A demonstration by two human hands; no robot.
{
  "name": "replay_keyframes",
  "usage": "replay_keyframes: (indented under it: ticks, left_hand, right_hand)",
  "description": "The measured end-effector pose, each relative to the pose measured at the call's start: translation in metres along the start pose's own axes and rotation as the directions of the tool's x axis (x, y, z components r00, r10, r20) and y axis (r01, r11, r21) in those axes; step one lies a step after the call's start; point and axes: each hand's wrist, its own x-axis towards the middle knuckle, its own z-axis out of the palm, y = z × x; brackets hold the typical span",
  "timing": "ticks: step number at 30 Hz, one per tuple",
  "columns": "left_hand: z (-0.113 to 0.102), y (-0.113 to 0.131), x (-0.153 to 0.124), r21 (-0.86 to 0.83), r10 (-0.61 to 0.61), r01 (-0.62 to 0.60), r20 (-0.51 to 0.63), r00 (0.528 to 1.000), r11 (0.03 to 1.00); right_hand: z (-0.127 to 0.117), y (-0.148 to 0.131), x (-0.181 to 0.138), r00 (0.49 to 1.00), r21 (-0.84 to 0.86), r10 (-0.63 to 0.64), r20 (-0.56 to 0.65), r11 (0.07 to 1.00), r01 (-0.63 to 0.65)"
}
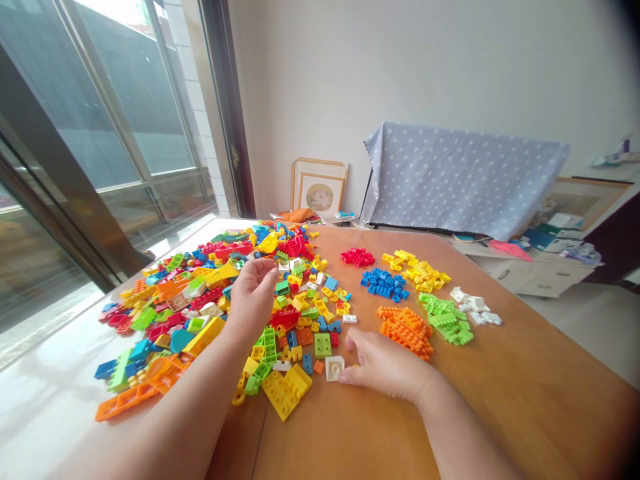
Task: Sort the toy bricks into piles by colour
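A big mixed heap of coloured plastic bricks (210, 307) covers the left half of the wooden table (500, 400). My left hand (253, 293) hovers over the heap with fingers curled inward; what they hold, if anything, is hidden. My right hand (385, 367) rests on the table at the heap's right edge, fingers bent, fingertips touching a small white brick (334, 367). To the right lie sorted piles: red (357, 257), blue (384, 284), yellow (420, 270), orange (405, 330), green (445, 319) and white (475, 308).
A large window (100, 133) runs along the left. Behind the table stand a framed picture (320, 190) against the wall and something under a dotted grey cloth (460, 177). Low white furniture with books and clutter (540, 260) sits at the right.
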Motion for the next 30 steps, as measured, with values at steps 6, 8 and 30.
replay_keyframes:
  ticks: [6, 8, 30]
  left_hand:
    - [-0.002, 0.000, 0.002, 0.102, -0.002, -0.001, 0.025, 1.000, 0.995]
    - [-0.004, -0.003, 0.003, 0.125, -0.008, 0.002, 0.044, 0.999, 0.992]
    - [0.000, -0.013, -0.021, 0.652, -0.004, -0.551, 0.648, 0.762, 0.521]
  right_hand:
    - [0.006, -0.002, 0.014, 0.996, 0.086, -0.018, -0.084, 0.996, 0.025]
    - [0.008, -0.002, 0.018, 0.987, 0.069, -0.027, -0.158, 0.997, 0.038]
    - [0.012, -0.012, 0.020, 0.959, -0.023, -0.050, -0.278, 0.999, 0.045]
